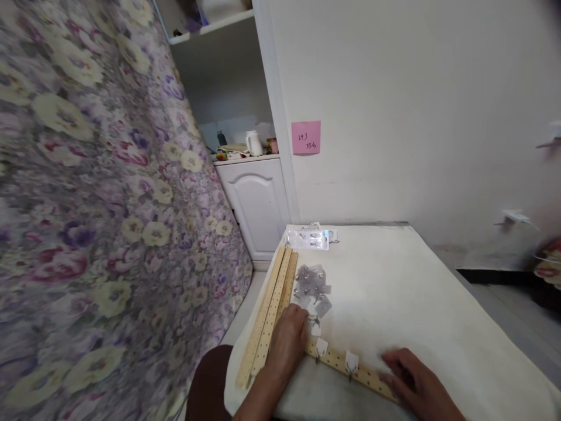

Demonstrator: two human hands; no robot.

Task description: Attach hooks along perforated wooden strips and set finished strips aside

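Observation:
A perforated wooden strip (337,361) lies across the near part of the white table (416,304), with two clear adhesive hooks (350,362) stuck on it. My left hand (287,342) rests palm down on the strip's left end, fingers curled near a pile of clear hooks (312,286). My right hand (409,380) lies flat on the strip's right end, fingers stretched out. Two more perforated wooden strips (272,313) lie side by side along the table's left edge.
A clear packet (308,239) lies at the table's far left corner. A pink sticky note (305,138) is on the white wall. A flowered curtain (100,204) hangs at the left, with a white cabinet (256,202) and shelf behind.

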